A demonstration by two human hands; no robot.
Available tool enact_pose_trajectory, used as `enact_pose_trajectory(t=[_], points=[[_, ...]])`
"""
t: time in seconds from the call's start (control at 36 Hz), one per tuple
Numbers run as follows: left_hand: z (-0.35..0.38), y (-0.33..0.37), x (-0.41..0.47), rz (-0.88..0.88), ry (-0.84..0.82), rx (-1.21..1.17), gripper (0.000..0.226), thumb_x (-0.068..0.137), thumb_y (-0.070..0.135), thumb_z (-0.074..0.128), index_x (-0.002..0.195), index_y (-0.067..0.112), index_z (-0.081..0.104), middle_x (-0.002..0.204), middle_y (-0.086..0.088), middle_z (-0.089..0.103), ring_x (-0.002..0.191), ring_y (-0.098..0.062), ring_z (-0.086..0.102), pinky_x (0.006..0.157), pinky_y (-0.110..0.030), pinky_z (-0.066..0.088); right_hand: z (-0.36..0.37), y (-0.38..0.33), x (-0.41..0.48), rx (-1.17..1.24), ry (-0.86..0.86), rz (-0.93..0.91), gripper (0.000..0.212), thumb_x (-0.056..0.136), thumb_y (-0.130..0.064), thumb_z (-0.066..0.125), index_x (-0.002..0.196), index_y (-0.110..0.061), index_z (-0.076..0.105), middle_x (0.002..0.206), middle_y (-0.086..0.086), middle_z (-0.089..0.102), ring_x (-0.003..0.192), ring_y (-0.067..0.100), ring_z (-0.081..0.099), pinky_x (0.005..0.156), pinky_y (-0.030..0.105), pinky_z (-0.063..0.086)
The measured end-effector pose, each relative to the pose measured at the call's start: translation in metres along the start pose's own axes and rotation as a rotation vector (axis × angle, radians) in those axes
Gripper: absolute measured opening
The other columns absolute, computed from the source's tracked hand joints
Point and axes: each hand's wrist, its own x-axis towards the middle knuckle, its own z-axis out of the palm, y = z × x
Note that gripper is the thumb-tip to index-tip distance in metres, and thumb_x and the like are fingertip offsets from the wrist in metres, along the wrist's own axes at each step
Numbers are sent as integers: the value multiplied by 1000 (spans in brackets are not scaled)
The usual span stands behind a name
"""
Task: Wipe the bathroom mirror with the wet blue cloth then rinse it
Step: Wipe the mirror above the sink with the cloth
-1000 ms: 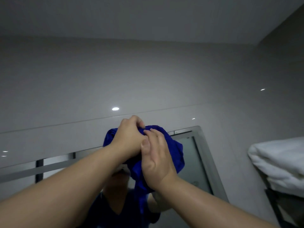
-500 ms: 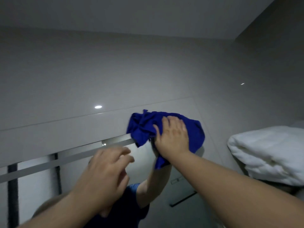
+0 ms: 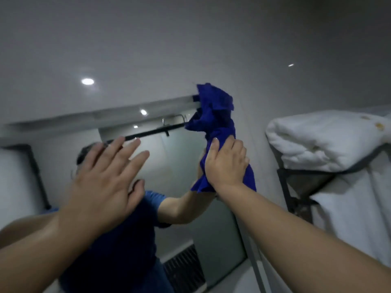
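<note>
Our right hand [image 3: 225, 163] clenched around the bunched blue cloth [image 3: 213, 115], pressing it on the mirror [image 3: 182, 166] near its top corner, our left hand [image 3: 105, 178] beside it, fingers spread, holding nothing, folded white towels [image 3: 321, 138] to the right.

Bunched blue cloth [image 3: 213, 115] pressed against mirror [image 3: 179, 157] near its top-right corner.

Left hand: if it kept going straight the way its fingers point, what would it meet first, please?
Probably the mirror: the left hand is open, empty, fingers pointing up and forward at the glass. Depth is unclear; the cloth lies off to its right.
</note>
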Motion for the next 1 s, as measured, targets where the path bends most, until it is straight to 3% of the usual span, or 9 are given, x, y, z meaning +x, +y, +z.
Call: enact_pose_trajectory(t=[0.14, 0.33, 0.42, 0.5, 0.58, 0.72, 0.81, 0.89, 1.0], points=[[4, 0, 0, -7, 34, 2, 62, 98, 42, 50, 152, 14, 58, 167, -13, 46, 156, -38, 40, 127, -62, 27, 8, 69, -68, 80, 6, 99, 47, 109, -47, 40, 135, -9, 51, 123, 17, 67, 112, 37, 64, 98, 54, 55], [1, 3, 1, -9, 53, 15, 62, 99, 42, 47, 154, 15, 57, 168, -14, 45, 158, -38, 38, 128, -62, 26, 6, 147, -151, 89, -153, 315, 56, 103, -59, 22, 103, -22, 63, 101, 4, 68, 102, 35, 66, 96, 48, 53], [2, 3, 1, -12, 74, 18, 62, 98, 41, 49, 153, 15, 58, 167, -14, 46, 157, -38, 39, 128, -62, 27, -2, 128, -131, 107, -221, 514, 62, 109, -51, 25, 129, -13, 69, 126, 15, 71, 119, 39, 63, 108, 48, 47], [1, 1, 2, -4, 97, 19, 61, 97, 40, 51, 151, 16, 61, 166, -13, 48, 156, -38, 42, 127, -62, 29, -10, 95, -99, 85, -303, 638, 62, 113, -49, 27, 151, -9, 56, 152, 20, 58, 139, 41, 53, 119, 49, 37], [-1, 0, 2, -3, 88, 17, 61, 95, 40, 52, 151, 16, 61, 166, -12, 49, 156, -37, 42, 128, -61, 28, -18, 54, -67, 163, -308, 518, 68, 111, -56, 22, 154, -14, 54, 157, 18, 54, 144, 42, 48, 124, 54, 32], [-1, -2, 1, 7, 91, 4, 61, 94, 40, 56, 151, 19, 61, 166, -9, 49, 156, -35, 42, 129, -59, 28, -50, -32, 13, 570, -309, 390, 45, 103, -63, 35, 107, -25, 58, 124, 7, 63, 113, 30, 60, 114, 50, 43], [-2, -2, 1, 0, 100, -4, 61, 93, 40, 56, 150, 19, 63, 165, -9, 50, 155, -34, 44, 129, -58, 28, -53, -54, 57, 434, -444, 162, 34, 100, -45, 39, 100, -21, 64, 131, 19, 67, 120, 42, 61, 114, 54, 46], [-4, -3, 1, 0, 92, -8, 60, 93, 40, 56, 149, 19, 63, 165, -9, 50, 155, -34, 44, 129, -58, 28, -50, -43, 69, 307, -376, -68, 31, 107, -32, 46, 129, -17, 64, 135, 16, 63, 125, 39, 57, 114, 52, 46], [-4, -1, 0, 3, 63, 1, 62, 95, 42, 53, 152, 18, 61, 167, -9, 48, 157, -34, 40, 130, -58, 27, -45, -11, 61, 297, -379, -106, 40, 109, -47, 51, 136, -20, 61, 133, 12, 65, 126, 34, 60, 111, 46, 47]])
